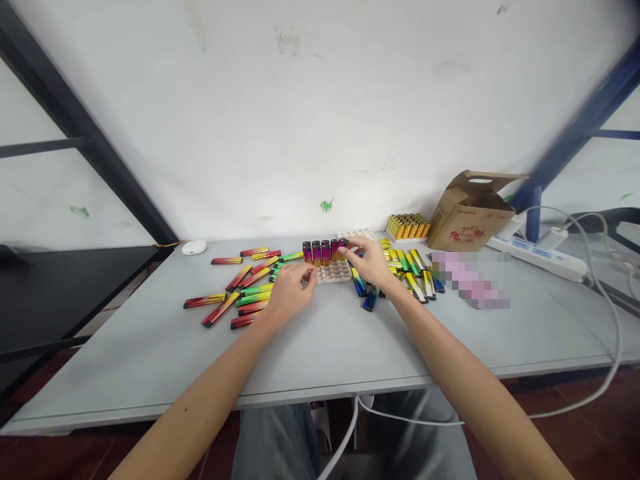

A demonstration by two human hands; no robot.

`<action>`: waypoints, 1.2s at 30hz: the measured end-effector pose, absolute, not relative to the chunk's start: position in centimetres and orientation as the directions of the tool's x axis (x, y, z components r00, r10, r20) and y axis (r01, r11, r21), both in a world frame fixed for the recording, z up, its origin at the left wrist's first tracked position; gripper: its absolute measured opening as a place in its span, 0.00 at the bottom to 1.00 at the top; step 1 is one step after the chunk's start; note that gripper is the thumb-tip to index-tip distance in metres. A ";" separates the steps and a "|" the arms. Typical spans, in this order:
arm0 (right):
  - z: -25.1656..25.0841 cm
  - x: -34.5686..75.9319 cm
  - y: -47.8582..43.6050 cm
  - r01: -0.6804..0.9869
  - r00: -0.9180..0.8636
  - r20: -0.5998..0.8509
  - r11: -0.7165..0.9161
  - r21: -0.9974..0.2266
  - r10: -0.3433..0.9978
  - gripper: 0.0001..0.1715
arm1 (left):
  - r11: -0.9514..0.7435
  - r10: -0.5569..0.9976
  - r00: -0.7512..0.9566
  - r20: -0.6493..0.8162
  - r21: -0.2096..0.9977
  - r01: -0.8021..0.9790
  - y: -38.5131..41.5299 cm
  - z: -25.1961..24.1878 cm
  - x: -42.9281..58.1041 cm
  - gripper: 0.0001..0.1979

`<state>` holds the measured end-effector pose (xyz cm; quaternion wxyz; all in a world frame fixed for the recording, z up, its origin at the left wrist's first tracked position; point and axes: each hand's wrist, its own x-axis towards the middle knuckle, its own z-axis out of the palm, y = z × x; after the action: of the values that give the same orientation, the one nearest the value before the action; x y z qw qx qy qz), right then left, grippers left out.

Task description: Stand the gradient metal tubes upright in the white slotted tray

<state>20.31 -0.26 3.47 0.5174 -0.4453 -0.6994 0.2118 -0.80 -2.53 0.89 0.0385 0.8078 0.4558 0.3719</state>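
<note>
My right hand [369,260] pinches a purple-and-gold lighter [342,244] at the right end of a standing group. Several more purple lighters [316,253] stand upright in the back part of a pale tray with round holes [333,272]. The tray's front holes are bare. My left hand [293,288] is at the tray's left front corner, fingers curled and closed; what they hold, if anything, is hidden. Green lighters [256,295] and red-gold lighters [220,309] lie loose to its left. Beside my right hand lie blue lighters [371,297] and yellow-white lighters [415,287].
At the back right stand a tray of yellow lighters [409,227] and an opened cardboard box [467,217]. A power strip [540,257] with white cables lies farther right. A white case [194,247] sits at the back left. Behind the grey table [320,353] rises a wall.
</note>
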 end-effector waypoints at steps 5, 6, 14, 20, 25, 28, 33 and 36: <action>2.2 20.4 0.6 0.476 -0.084 0.494 0.470 -0.743 0.866 0.14 | -0.528 0.774 0.231 0.589 0.401 0.748 -2.4 0.9 -1.0 0.07; 2.1 20.4 0.6 0.492 -0.092 0.481 0.459 -0.739 0.872 0.14 | -0.519 0.776 0.219 0.592 0.402 0.754 -2.3 0.8 -1.0 0.07; 1.2 20.6 0.8 0.502 -0.102 0.504 0.482 -0.719 0.858 0.19 | -0.479 0.804 0.205 0.559 0.402 0.780 -2.3 0.8 -1.1 0.10; 1.0 20.3 0.6 0.679 -0.146 0.645 0.551 -0.486 0.750 0.16 | -0.470 0.811 0.199 0.550 0.411 0.781 -2.4 0.9 -1.0 0.08; 1.1 20.3 0.5 0.816 -0.215 0.717 0.525 -0.241 0.663 0.20 | -0.506 0.784 0.200 0.587 0.420 0.754 -2.1 1.0 -1.4 0.07; 0.9 20.5 0.6 0.827 -0.231 0.702 0.516 -0.224 0.674 0.23 | -0.484 0.771 0.140 0.622 0.428 0.763 -1.6 1.2 -2.0 0.07; 0.9 20.8 0.8 0.811 -0.165 0.690 0.495 -0.311 0.704 0.24 | -0.365 0.773 0.000 0.634 0.444 0.818 -0.1 1.2 -4.1 0.08; 0.9 20.9 1.0 0.792 -0.167 0.657 0.496 -0.354 0.736 0.24 | -0.337 0.770 -0.037 0.636 0.456 0.824 0.8 1.1 -5.4 0.08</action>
<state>20.90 0.99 0.91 0.4072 -0.5006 -0.7631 -0.0349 -5.35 0.75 1.05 -0.0306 0.6931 0.5750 0.4337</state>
